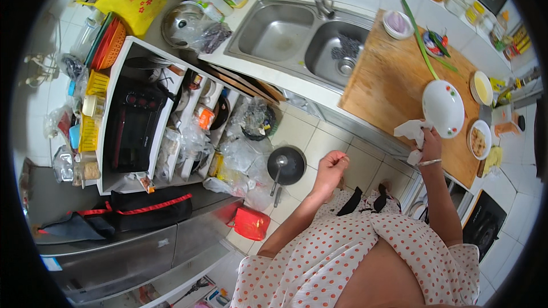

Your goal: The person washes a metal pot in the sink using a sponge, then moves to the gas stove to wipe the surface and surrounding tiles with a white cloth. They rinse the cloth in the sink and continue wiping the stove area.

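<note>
My right hand (431, 147), with a bracelet at the wrist, grips a crumpled white paper tissue (412, 130) over the edge of a wooden board (379, 81). Just beyond its fingers is a white plate (443, 105) with small printed decorations; whether the fingers touch its rim I cannot tell. My left hand (332, 169) hovers above the tiled floor with its fingers curled in, and nothing shows in it. To the plate's right stand a bowl of yellow liquid (482, 88) and a bowl of light brown food pieces (478, 141). A long green stalk (421, 42) lies behind the plate.
Left of the board is a double steel sink (276, 30) with a faucet (322, 2). A small bowl (397, 25) and a dish of peppers (436, 42) sit at the back. On the floor are a dark pan (286, 165) and a red bag (250, 223). Shelving holds a black oven (135, 130).
</note>
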`<state>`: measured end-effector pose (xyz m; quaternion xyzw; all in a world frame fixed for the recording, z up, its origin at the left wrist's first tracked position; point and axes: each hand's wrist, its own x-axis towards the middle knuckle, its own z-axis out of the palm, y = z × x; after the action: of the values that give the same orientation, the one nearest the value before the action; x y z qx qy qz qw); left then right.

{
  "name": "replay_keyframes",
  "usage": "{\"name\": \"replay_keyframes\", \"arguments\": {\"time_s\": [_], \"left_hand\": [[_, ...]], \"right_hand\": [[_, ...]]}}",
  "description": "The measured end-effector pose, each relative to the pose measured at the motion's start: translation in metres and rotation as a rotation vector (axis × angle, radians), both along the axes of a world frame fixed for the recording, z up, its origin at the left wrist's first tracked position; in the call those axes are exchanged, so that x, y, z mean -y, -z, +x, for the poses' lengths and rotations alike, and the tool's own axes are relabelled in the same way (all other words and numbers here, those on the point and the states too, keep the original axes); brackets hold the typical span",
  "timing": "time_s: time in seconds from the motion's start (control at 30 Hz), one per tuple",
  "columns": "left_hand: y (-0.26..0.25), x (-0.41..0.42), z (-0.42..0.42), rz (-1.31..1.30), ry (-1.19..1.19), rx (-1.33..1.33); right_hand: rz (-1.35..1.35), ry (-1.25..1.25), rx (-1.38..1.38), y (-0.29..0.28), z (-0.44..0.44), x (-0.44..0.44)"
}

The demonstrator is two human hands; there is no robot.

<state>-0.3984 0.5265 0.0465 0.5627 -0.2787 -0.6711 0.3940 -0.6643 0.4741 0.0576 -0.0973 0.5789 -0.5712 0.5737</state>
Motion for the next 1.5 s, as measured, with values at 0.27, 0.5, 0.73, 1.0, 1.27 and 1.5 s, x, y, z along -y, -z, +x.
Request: {"name": "replay_keyframes", "arguments": {"time_s": [0.27,0.5,0.73,1.0,1.27,1.5], "left_hand": [[-0.026,0.1,0.091,-0.132,-0.118,-0.023],[-0.038,0.16,0.117,-0.128,-0.014,0.037],[-0.012,0.213,0.164,-0.035,-0.107,-0.15],[0.041,0.311,0.249,0.021,0.054,-0.282],[0.073,0.364,0.31,0.01,-0.067,-0.038],[0.071,0.376,0.355,0.085,-0.203,-0.114]], "right_hand": [[-0.165,-0.261,0.085,-0.033,0.095,0.12],[-0.146,-0.391,0.301,-0.023,0.192,0.207],[0.024,-0.536,0.23,0.011,0.29,0.246],[0.017,-0.52,0.263,0.064,0.35,0.312],[-0.227,-0.89,-0.224,0.082,0.45,0.35],[0.237,-1.311,-0.835,0.153,0.432,0.494]]}}
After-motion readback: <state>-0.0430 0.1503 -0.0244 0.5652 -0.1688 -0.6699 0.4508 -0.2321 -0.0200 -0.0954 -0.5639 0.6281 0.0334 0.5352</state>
